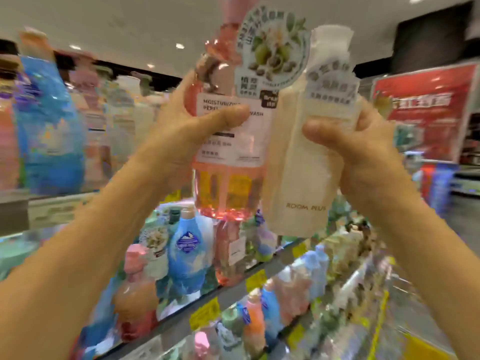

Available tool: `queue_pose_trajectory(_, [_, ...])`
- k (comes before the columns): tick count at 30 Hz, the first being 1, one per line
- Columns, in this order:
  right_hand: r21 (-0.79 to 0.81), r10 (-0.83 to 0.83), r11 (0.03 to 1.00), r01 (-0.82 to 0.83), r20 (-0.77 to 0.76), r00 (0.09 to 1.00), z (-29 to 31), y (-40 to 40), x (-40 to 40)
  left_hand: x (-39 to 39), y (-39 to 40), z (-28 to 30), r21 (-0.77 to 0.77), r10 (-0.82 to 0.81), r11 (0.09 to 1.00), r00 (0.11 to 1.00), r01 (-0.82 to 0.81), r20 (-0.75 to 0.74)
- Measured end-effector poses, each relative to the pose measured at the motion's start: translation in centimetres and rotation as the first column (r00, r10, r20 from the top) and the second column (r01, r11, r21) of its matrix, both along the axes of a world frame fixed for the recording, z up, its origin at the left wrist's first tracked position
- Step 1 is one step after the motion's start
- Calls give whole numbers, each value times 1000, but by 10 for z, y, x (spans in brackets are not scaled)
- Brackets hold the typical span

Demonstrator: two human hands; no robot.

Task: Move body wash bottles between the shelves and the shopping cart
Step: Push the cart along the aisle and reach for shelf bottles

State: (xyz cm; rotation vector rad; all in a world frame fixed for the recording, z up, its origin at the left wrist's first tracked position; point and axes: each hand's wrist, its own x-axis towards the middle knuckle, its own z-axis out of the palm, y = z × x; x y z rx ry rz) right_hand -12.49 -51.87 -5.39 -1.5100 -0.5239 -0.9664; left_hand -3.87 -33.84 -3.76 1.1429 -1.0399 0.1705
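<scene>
Supermarket shelves [233,287] run along the left and below, their front edges lined with yellow price tags and packed with blurred bottles, among them a blue waisted one [185,258]; a red poster [426,110] hangs at the right. Both hands are raised in front of the upper shelf. The left hand [181,126] grips a pink body wash bottle [228,157], clear and glossy, with a white label and a round card tag at its neck. The right hand [363,152] grips a cream bottle [298,167], opaque, matte and flat-sided. The two bottles touch side by side in the air. No cart is in view, so I judge this mid-transfer: both bottles carried, neither set down, direction unclear.
</scene>
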Motion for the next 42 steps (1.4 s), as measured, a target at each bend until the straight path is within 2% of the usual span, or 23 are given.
queue_pose_trajectory(5, [105,-287,945,309,-185,940,-55,-123,-61,-13,-159,-57,67,-249,962,950,266,-187])
queue_pose_trajectory(10, [159,-519,803,574,-285,806,-92,-205,-105,-23,-278,-96,139,-433,868,863,477,-262])
queue_pose_trajectory(15, [191,-645,651,735,-373,668,-131,-258,-130,-31,-368,-133,207,-558,751,770,628,-309])
queue_pose_trajectory(19, [234,-653,556,797,-470,594,-169,-296,-142,-34,-426,-181,245,-562,673,698,698,-443])
queue_pose_trajectory(23, [280,-601,452,847,-606,521,-227,-335,-150,-39,-475,-243,329,-472,582,638,744,-609])
queue_pose_trajectory(29, [362,-389,283,888,-803,451,-357,-410,-145,-44,-550,-378,459,-237,538,650,707,-722])
queue_pose_trajectory(33, [294,-166,253,922,-925,341,-496,-467,-130,-46,-591,-508,566,19,490,642,662,-767])
queue_pose_trajectory(37, [206,3,266,942,-977,213,-644,-511,-103,-37,-628,-637,666,233,440,639,603,-733])
queue_pose_trajectory(39, [171,61,310,935,-985,159,-708,-528,-88,-29,-643,-695,689,294,432,631,582,-718])
queue_pose_trajectory(42, [146,123,264,953,-985,117,-780,-546,-69,-16,-654,-763,740,352,387,653,550,-670])
